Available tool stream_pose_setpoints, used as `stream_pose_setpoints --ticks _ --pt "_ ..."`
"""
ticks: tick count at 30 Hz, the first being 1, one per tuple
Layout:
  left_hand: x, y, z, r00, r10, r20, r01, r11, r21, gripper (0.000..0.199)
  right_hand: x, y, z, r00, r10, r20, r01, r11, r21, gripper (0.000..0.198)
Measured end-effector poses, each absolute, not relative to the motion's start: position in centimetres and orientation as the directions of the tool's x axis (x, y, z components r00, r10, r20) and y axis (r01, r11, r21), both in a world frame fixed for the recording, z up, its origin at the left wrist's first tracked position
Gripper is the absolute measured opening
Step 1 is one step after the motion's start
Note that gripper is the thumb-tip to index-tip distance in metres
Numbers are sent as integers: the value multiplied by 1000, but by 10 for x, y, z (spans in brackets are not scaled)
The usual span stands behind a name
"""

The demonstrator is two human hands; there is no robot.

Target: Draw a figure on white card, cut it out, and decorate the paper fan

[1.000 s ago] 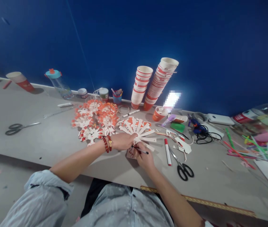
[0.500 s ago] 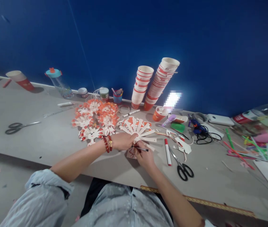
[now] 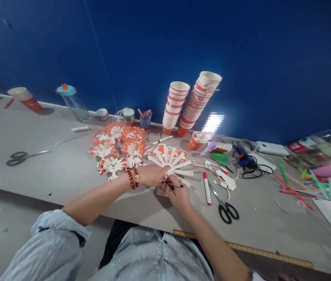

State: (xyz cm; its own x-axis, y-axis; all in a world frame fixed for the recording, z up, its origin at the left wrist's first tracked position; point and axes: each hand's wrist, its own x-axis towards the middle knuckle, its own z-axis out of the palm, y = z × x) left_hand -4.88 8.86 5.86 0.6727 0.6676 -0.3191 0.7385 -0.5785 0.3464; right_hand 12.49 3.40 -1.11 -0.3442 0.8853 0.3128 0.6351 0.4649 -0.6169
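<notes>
My left hand (image 3: 154,174) is closed on a white paper cutout (image 3: 179,164) whose strips fan out like rays. In my right hand (image 3: 179,194) is a dark pen (image 3: 177,185), pinched between the fingers, its tip at the cutout's near side. Below my fingers lies a card with dark red line drawing (image 3: 161,191), partly covered by the hands. To the left is a heap of orange-and-white paper cutouts (image 3: 114,166), some with drawn faces. A red-capped marker (image 3: 207,189) and black-handled scissors (image 3: 225,210) lie right of my right hand.
Two tall stacks of paper cups (image 3: 173,105) lean near the blue wall. A glue gun (image 3: 245,158) with a coiled cord is at the right, beyond it colourful sticks (image 3: 319,183). At the left are another pair of scissors (image 3: 22,157) and a clear bottle (image 3: 73,103).
Almost nothing differs. My right hand and the pen have shifted very slightly near the cutout; my left hand keeps its place.
</notes>
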Motion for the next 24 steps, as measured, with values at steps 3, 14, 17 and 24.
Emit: stream_pose_setpoints --ticks 3,14,17,24 --pt "-49 88 59 676 669 -309 735 -584 344 40 125 33 -11 -344 888 306 625 460 -631 10" --pt "-49 89 58 678 668 -307 735 -595 326 36 125 33 -9 -354 881 313 614 471 -633 9" --pt "-49 89 59 677 669 -307 735 -597 321 35 125 32 -9 -353 885 303 606 463 -647 9" --pt "-49 87 58 681 671 -294 731 -607 310 34 124 32 -9 -351 890 292 601 453 -659 9"
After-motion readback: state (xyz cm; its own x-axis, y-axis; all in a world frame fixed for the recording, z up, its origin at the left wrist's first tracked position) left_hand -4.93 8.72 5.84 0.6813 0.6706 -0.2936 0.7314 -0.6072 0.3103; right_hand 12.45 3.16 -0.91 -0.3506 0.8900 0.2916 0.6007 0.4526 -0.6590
